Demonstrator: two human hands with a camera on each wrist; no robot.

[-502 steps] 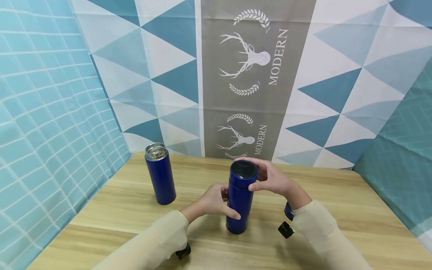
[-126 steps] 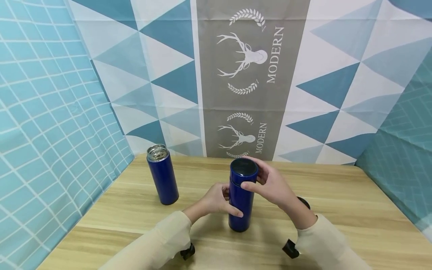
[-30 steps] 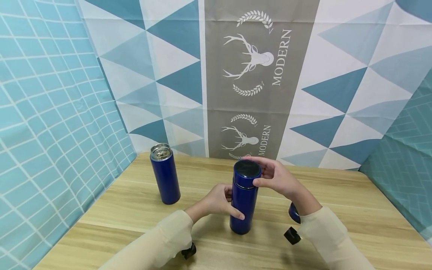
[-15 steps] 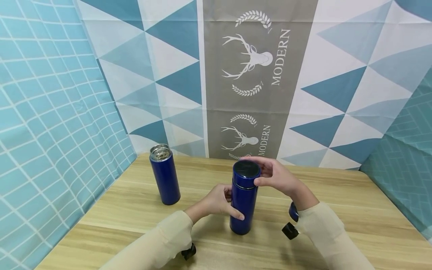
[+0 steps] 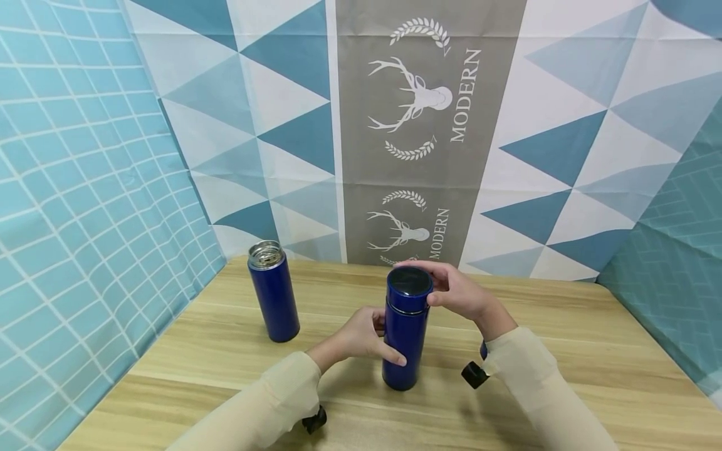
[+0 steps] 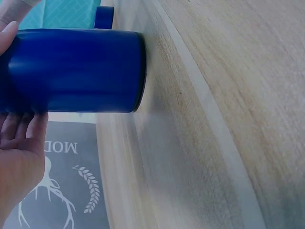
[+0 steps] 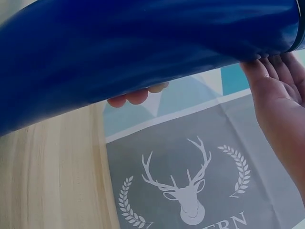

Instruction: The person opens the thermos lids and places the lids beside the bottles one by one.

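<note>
In the head view a blue thermos flask (image 5: 403,344) with a black-topped lid (image 5: 407,303) stands upright on the wooden table. A thin shiny ring shows at the seam under the lid. My left hand (image 5: 361,335) grips the flask's body, thumb across the front. From behind and the right, my right hand (image 5: 459,295) holds the lid, its thumb at the near right side. The left wrist view shows the flask's dark base edge (image 6: 141,71) at the table. Fingertips (image 7: 137,97) of the left hand show beyond the body in the right wrist view.
A second blue flask (image 5: 274,297), lidless with a bare steel mouth, stands upright at the back left. Behind my right wrist sits a small blue cap (image 5: 483,350), mostly hidden; the left wrist view shows it as a blue piece (image 6: 104,17). Patterned cloth (image 5: 395,125) hangs behind the table.
My right hand has turned slightly at the lid, its thumb shifting right and the forearm swinging left. The shiny seam ring now shows, unlike several seconds ago. My left hand keeps its grip.
</note>
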